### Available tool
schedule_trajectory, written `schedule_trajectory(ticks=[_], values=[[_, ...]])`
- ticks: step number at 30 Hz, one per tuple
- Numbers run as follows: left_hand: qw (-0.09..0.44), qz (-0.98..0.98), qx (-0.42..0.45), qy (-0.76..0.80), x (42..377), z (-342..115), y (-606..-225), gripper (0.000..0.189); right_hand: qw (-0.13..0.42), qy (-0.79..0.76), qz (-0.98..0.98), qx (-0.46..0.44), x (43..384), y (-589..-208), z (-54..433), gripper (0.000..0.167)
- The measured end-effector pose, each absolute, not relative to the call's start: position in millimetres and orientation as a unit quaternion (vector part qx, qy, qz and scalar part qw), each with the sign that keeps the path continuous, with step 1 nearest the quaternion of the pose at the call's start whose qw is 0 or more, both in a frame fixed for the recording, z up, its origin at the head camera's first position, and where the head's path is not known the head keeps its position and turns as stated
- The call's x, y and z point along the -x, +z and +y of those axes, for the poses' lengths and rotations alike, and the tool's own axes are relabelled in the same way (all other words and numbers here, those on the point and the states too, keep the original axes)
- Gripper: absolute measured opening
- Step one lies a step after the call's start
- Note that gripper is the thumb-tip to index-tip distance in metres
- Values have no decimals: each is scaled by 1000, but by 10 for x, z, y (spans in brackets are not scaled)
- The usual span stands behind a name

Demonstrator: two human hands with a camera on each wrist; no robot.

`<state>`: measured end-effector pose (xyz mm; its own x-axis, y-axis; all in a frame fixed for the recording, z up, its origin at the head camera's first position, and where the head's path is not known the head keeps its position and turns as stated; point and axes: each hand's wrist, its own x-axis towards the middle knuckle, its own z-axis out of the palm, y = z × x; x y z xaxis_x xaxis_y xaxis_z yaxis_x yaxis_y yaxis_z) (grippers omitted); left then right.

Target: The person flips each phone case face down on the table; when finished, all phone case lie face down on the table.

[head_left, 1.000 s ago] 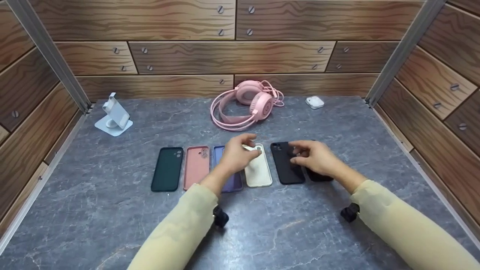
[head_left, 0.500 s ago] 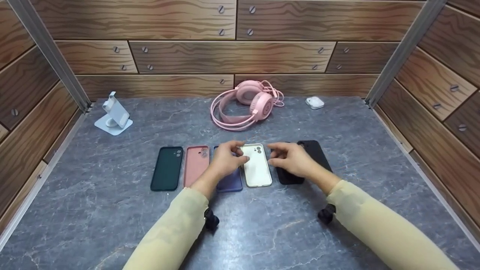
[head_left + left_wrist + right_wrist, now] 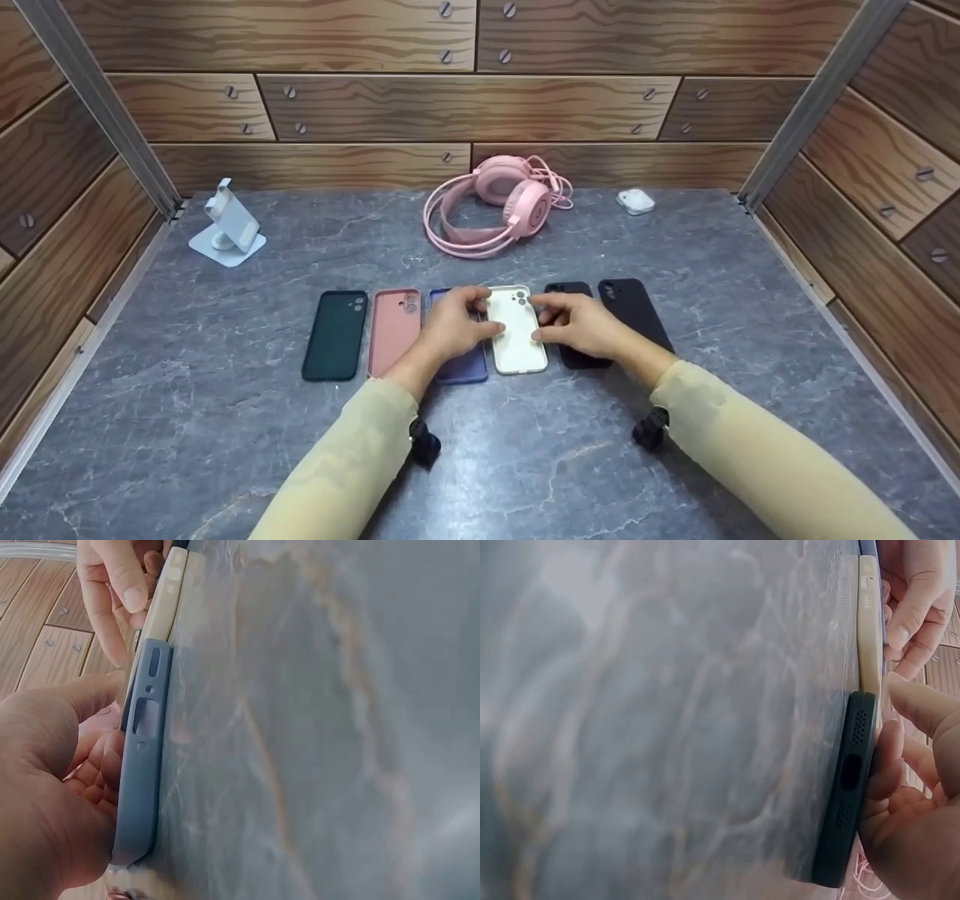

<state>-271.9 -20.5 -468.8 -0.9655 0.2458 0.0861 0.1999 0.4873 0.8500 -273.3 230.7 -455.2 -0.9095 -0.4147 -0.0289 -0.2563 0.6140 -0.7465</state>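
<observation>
A cream phone case [image 3: 517,345] lies flat, camera cutouts upward, at the middle of a row of cases. My left hand [image 3: 452,326] hangs over the blue phone case [image 3: 462,369], its thumb tip overlapping the cream case's left edge and its index finger by the top left corner. From the other side, my right hand [image 3: 585,326] reaches over a black phone case [image 3: 584,359], index finger and thumb right at the cream case's right edge. Both hands have loosely bent fingers. In the right wrist view the cream case [image 3: 869,630] sits low on the table.
Left in the row lie a pink case [image 3: 393,330] and a dark green case [image 3: 334,337]; another black case [image 3: 637,307] lies at right. Behind are pink headphones [image 3: 499,206], a small white item [image 3: 635,201] and a white stand [image 3: 232,225]. Wood-patterned walls [image 3: 465,109] enclose the table.
My right hand has moved left from the black cases to the cream case's right edge. The left hand has shifted slightly left and down to its left edge. The cases lie where they were.
</observation>
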Motion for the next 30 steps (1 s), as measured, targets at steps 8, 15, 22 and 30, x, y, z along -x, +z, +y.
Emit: schedule_trajectory(ticks=[8, 15, 22, 30], values=[[23, 875, -145, 461, 2709, -197, -4681, 61, 89, -378, 898, 205, 2743, -4567, 2295, 58], [28, 881, -153, 447, 2709, -200, -4704, 64, 88, -371, 901, 208, 2736, -4565, 2291, 57], [23, 882, -157, 443, 2700, -191, -4721, 66, 81, -372, 901, 209, 2723, -4582, 2272, 53], [18, 883, -161, 440, 2682, -194, -4703, 66, 75, -366, 904, 209, 2707, -4585, 2265, 51]])
